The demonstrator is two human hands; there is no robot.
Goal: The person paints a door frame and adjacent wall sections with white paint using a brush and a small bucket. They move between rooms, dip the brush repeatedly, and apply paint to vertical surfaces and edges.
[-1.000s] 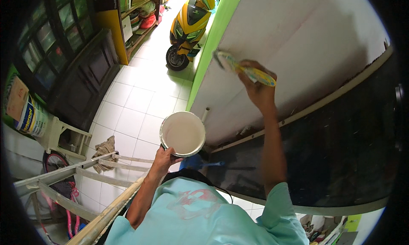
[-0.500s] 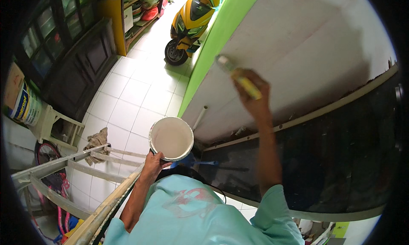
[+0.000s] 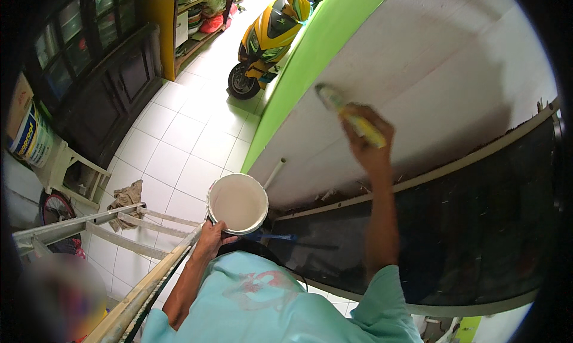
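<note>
My right hand (image 3: pixel 369 131) is closed round the yellow handle of a paintbrush (image 3: pixel 362 123). Its bristle end lies against or very close to the white wall panel (image 3: pixel 418 74), near the edge of a bright green band (image 3: pixel 322 62); motion blurs it a little. In front of my chest, my left hand (image 3: pixel 216 238) grips the near rim of a white bucket (image 3: pixel 237 203). The inside of the bucket looks pale, and how much it holds is hard to tell.
A ladder (image 3: pixel 149 277) stands at my left, with a crumpled cloth (image 3: pixel 126 202) beyond it. Farther off is a yellow scooter (image 3: pixel 271 35). A dark glossy panel (image 3: pixel 465 223) runs along my right. A paint tub (image 3: pixel 33 141) rests on a stool (image 3: pixel 74 173) by the dark cabinet (image 3: pixel 128 86).
My right hand and the paintbrush have moved slightly right and nearer in the picture. The bucket sits a little lower and further left, as the view has shifted.
</note>
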